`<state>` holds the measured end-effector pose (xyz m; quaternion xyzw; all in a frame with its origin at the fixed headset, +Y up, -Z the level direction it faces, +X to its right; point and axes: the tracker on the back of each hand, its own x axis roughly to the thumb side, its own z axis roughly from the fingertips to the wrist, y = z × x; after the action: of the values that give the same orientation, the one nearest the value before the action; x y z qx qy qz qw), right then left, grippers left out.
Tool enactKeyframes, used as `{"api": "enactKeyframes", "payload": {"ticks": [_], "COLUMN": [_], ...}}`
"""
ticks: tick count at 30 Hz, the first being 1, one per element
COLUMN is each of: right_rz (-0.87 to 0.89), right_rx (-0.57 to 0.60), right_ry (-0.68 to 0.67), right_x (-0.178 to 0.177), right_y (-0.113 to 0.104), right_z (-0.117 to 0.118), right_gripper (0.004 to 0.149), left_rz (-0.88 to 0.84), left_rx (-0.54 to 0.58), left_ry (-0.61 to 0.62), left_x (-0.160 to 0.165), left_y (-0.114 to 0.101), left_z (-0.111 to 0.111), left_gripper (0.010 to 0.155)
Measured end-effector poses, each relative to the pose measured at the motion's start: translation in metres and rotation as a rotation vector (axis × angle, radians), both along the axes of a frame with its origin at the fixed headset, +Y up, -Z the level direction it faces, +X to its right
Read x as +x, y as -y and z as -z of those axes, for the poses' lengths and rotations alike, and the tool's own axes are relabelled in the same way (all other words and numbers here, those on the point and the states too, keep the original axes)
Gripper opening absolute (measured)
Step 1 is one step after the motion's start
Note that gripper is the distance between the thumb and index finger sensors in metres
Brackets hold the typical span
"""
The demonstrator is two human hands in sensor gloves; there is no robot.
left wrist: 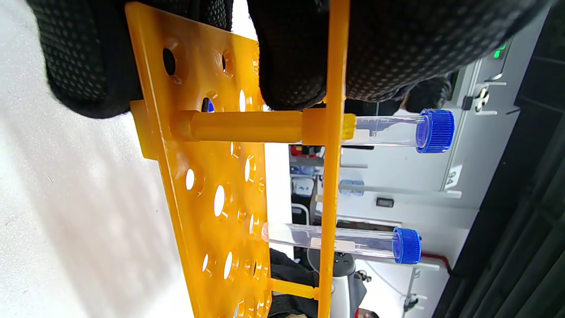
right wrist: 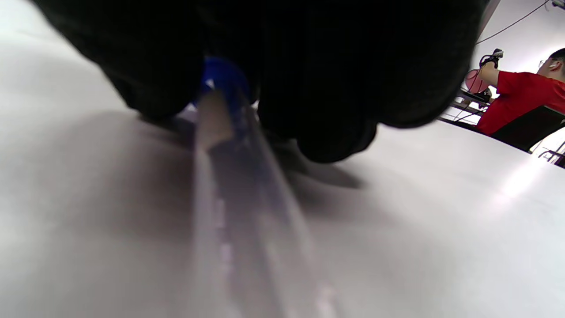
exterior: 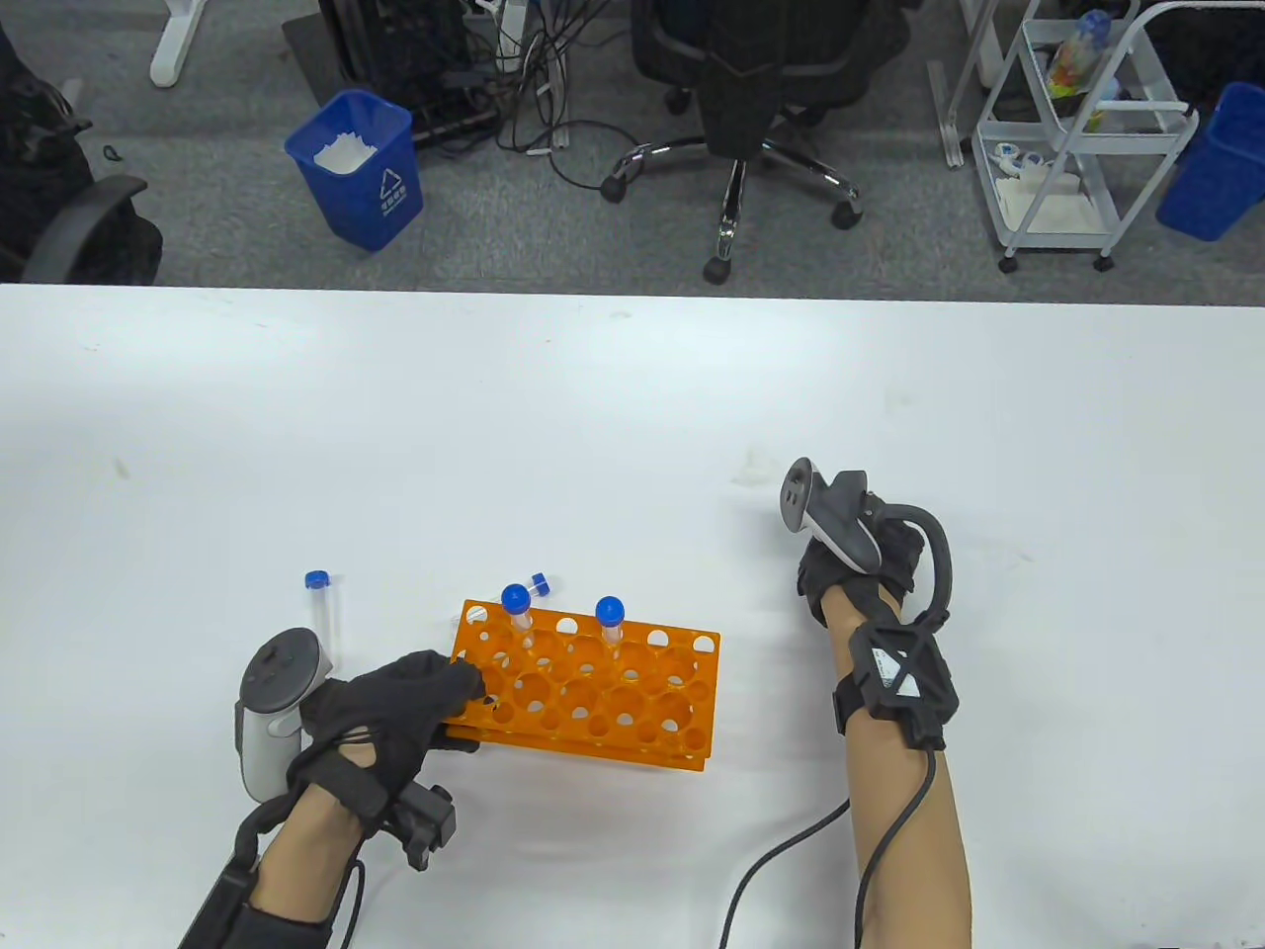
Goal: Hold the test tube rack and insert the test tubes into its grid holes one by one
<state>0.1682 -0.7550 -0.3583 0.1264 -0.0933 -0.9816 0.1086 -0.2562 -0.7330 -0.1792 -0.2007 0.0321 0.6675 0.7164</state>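
Observation:
An orange test tube rack (exterior: 593, 692) stands on the white table (exterior: 593, 415). Two clear blue-capped tubes stand in its back row, one (exterior: 517, 605) on the left and one (exterior: 610, 618) on the right. My left hand (exterior: 395, 707) grips the rack's left end; the left wrist view shows its fingers (left wrist: 309, 53) over the rack's plates (left wrist: 212, 185). My right hand (exterior: 850, 573) is down on the table to the right of the rack. In the right wrist view its fingers (right wrist: 309, 88) close around a blurred blue-capped tube (right wrist: 234, 176) lying on the table.
A loose tube (exterior: 318, 603) lies on the table left of the rack. Another loose tube (exterior: 539, 583) lies just behind the rack. Beyond the table's far edge are a blue bin (exterior: 358, 168), an office chair (exterior: 751, 89) and a white cart (exterior: 1077, 129).

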Motion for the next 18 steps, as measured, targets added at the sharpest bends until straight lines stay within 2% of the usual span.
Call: {"api": "enactKeyframes", "payload": {"ticks": [7,12,18], "right_rz": [0.007,0.076,0.135], "right_rx": [-0.007,-0.017,0.063], "right_ry": [0.012,0.028,-0.004], "right_x": [-0.002,0.002,-0.001], "right_y": [0.002,-0.003,-0.036], "right_z": [0.003,0.003,-0.004], "right_gripper": [0.059,0.057,0.055], "left_rz": [0.001,-0.002,-0.003], "left_rx": [0.001,0.001,0.001], "left_ry": [-0.001,-0.001,-0.001], "left_x": [0.0,0.0,0.0], "left_y": [0.0,0.0,0.0], "left_z": [0.0,0.0,0.0], "left_gripper": [0.039,0.039,0.039]}}
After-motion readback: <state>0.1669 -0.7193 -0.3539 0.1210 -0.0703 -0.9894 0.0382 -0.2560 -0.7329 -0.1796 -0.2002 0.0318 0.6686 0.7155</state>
